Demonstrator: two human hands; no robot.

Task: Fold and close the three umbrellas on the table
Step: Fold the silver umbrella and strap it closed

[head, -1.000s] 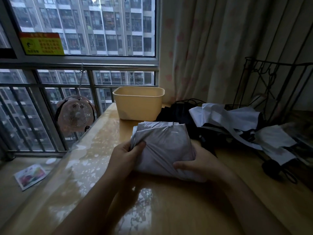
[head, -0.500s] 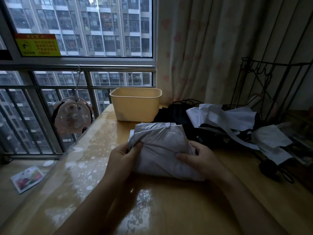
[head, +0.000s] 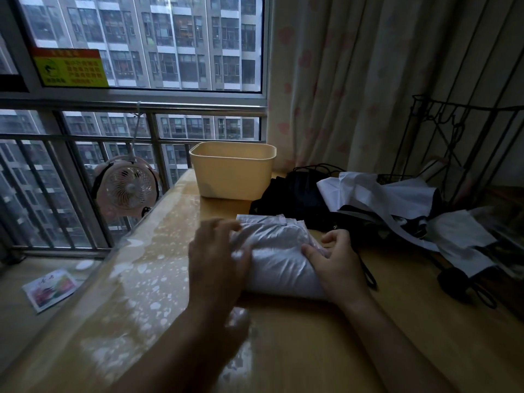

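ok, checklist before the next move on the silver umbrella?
1. Silver umbrella bundled, lying on the table: ok.
2. Right hand holds its right end, thumb on the fabric: ok.
3. Left hand grip on the left end: cannot tell, blurred.
4. Bundle fastened shut: cannot tell.
5. Black umbrella and white umbrella folded: not ok, both lie loose behind.
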